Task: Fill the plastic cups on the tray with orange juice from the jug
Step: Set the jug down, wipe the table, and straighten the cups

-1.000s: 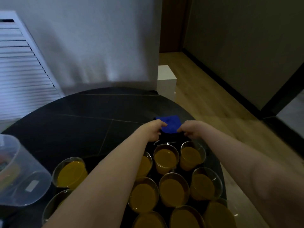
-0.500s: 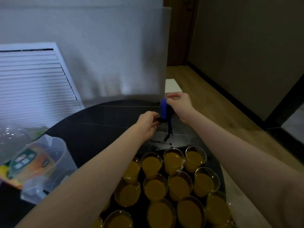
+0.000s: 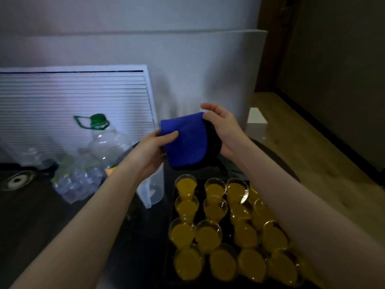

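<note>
Fingers of left hand (image 3: 153, 150) pinch the near edge of a blue cloth (image 3: 184, 140), thumb on top; right hand (image 3: 224, 130) cups its far side, fingers loosely curved, held above the dark counter (image 3: 31, 205). Black tray (image 3: 171, 213) sits on the counter below, packed with plastic cups (image 3: 208, 236), all full of orange juice. Clear jug (image 3: 153, 191) stands just left of the tray, partly behind the left arm. Empty plastic bottles (image 3: 106, 147) further left. Grey wall, white slatted panel (image 3: 73, 105), wood floor (image 3: 312, 142) on the right.
</note>
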